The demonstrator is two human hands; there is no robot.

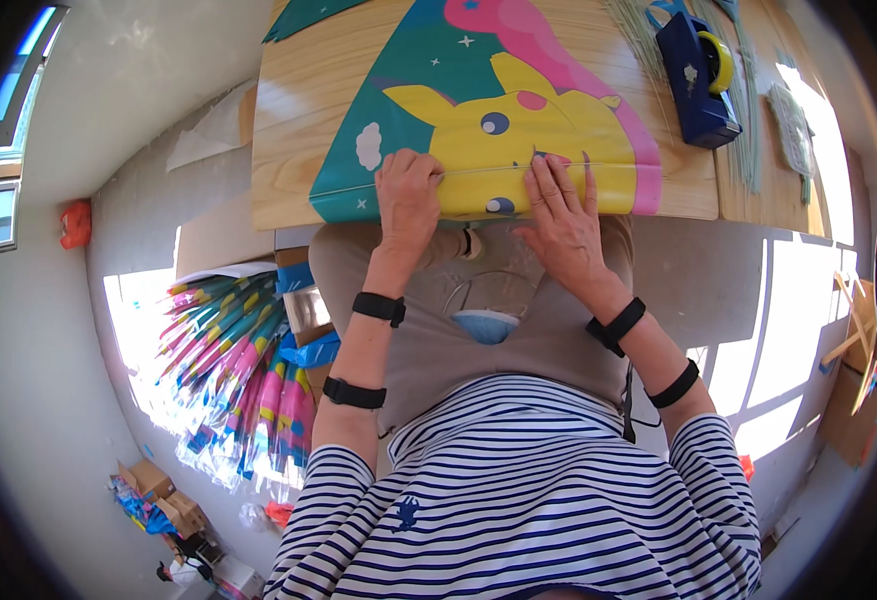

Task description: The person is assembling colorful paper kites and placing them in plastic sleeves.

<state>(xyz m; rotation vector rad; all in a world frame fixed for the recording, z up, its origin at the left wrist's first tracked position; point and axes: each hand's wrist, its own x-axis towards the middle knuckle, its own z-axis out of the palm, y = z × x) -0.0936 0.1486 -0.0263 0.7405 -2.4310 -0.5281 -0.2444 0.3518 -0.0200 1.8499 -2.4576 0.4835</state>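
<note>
A printed kite sheet in teal, pink and yellow, with a big-eared cartoon face, lies over the table's near edge. A thin pale line, a rod or a fold, crosses it from side to side near that edge. My left hand is closed at this line, left of the face, with its fingers curled down onto the sheet. What sits under those fingertips is hidden. My right hand lies over the face's mouth, fingers stretched out and pressed flat along the line.
A dark blue tape dispenser with a yellow roll stands at the table's right, beside thin pale rods and a clear plastic box. On the floor at left lie many folded, bagged kites beside cardboard boxes. Another teal sheet lies at far left.
</note>
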